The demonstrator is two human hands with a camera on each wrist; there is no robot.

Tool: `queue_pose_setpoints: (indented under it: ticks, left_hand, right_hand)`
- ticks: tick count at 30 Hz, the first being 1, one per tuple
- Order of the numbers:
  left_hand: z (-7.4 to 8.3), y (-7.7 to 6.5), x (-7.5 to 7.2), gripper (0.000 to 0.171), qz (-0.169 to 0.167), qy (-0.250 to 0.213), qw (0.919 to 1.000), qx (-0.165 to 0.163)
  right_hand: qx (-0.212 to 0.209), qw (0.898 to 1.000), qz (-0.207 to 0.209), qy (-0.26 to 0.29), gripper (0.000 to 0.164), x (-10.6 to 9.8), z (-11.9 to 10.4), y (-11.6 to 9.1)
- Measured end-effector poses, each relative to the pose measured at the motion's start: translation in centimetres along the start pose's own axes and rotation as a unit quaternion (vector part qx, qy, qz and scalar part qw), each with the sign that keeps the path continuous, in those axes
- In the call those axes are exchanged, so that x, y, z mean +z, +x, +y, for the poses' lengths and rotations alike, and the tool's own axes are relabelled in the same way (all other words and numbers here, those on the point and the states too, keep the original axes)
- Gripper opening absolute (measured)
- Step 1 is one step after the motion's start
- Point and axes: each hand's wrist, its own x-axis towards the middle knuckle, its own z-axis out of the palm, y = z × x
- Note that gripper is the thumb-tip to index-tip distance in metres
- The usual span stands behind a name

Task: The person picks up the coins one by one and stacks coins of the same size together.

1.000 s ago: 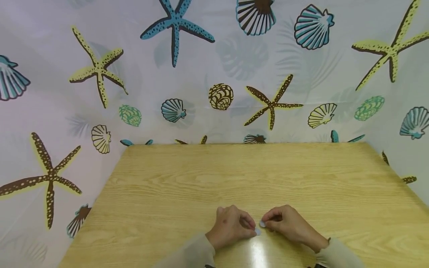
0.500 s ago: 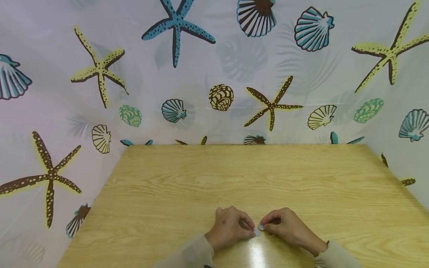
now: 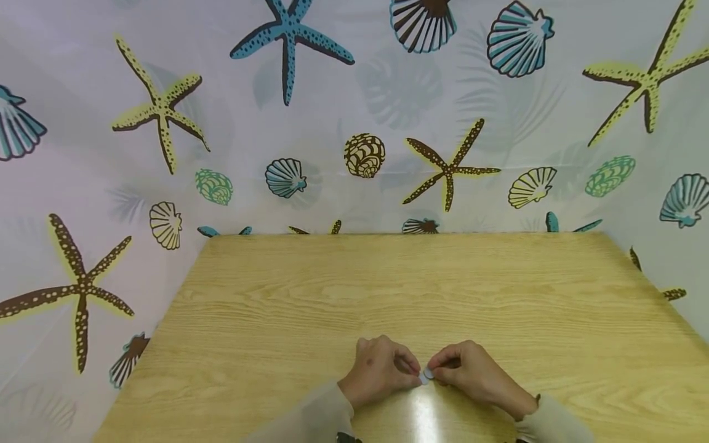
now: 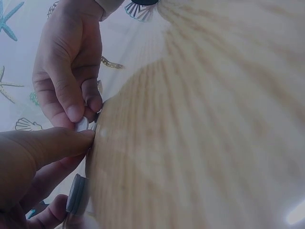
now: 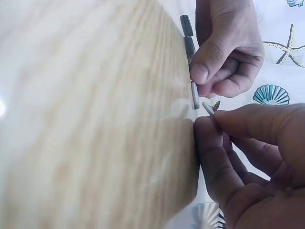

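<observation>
My left hand (image 3: 381,371) holds a small pale grey disc (image 3: 424,379) between thumb and fingertips, close over the wooden table. From the right, my right hand (image 3: 475,373) pinches a second small grey disc (image 3: 429,373) between thumb and forefinger. The two discs overlap in the head view. In the right wrist view a narrow gap shows between the left disc (image 5: 195,95) and the tilted right disc (image 5: 208,109). Under the left hand is a thicker round grey piece (image 4: 77,194), hidden from the head view by that hand.
In the right wrist view, dark grey pieces (image 5: 189,46) stand on the table beyond the left hand. The wood-grain table (image 3: 310,295) stretches out behind both hands. A white cloth (image 3: 332,111) printed with starfish and shells hangs at the back and sides.
The right hand has moved slightly left, bringing its disc from a little apart to overlapping the left one in the head view. The left hand has hardly moved.
</observation>
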Motion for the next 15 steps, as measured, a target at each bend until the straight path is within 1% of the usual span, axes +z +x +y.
queue_pose_setpoints:
  ticks: [3, 7, 11, 15]
  left_hand:
    - [0.09, 0.02, -0.08, 0.013, 0.001, 0.006, 1.0, 0.0]
    - [0.14, 0.1, -0.24, 0.012, 0.001, 0.014, 0.9999, 0.003]
    - [0.14, 0.12, -0.24, 0.012, -0.005, 0.008, 1.0, -0.001]
    - [0.15, 0.03, -0.18, 0.011, -0.008, 0.009, 0.9999, -0.001]
  right_hand:
    - [0.001, 1.0, -0.005, -0.007, 0.012, -0.12, -0.1, 0.03]
    - [-0.002, 1.0, 0.0, -0.021, 0.012, -0.22, -0.26, 0.17]
    - [-0.006, 1.0, 0.004, -0.026, 0.011, -0.16, -0.26, 0.17]
    - [0.002, 0.999, 0.004, -0.035, 0.01, 0.03, -0.26, 0.16]
